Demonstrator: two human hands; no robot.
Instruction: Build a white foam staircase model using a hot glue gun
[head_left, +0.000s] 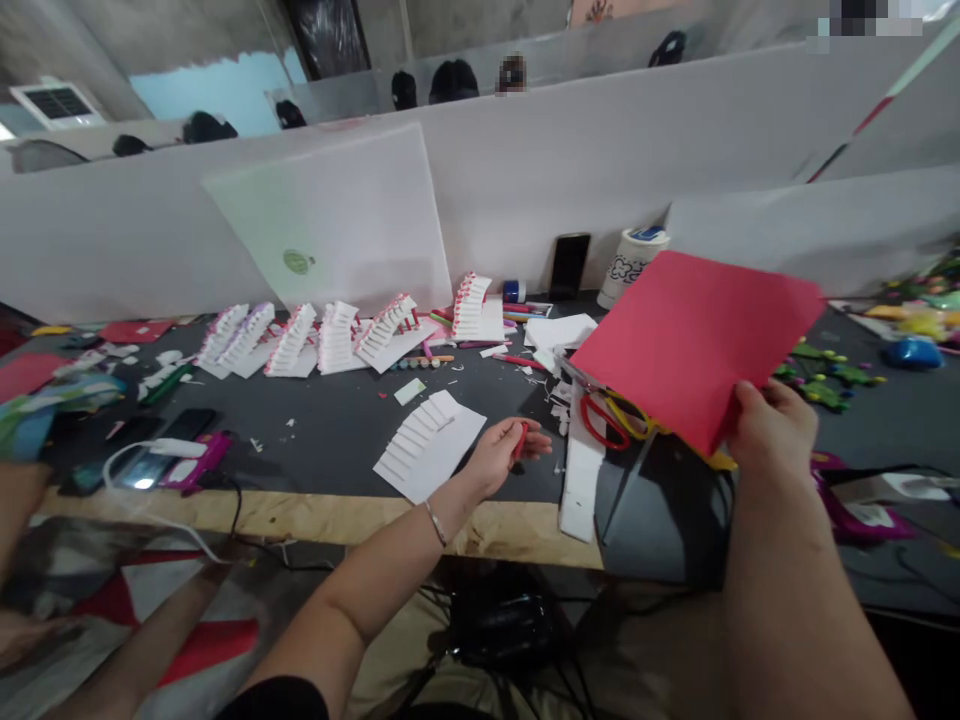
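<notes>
My right hand (772, 430) is closed on the lower right corner of a red sheet (697, 340), lifted above the table and tilted. My left hand (506, 455) curls around a small red piece (519, 442), whose exact kind I cannot make out. Just left of that hand, a small white stair-like paper model (424, 440) lies on the table. Partly beneath the red sheet are red-handled scissors (602, 422) and a yellow handle (628, 415). A white strip (582, 480) runs from there to the table's front edge.
Several white stair models with red or purple trim (337, 338) line the back. A phone (570, 265) leans upright near a white cup (630, 265). Pens, paper scraps and a purple device (199, 460) lie around. Another person's arm (142, 630) shows at lower left.
</notes>
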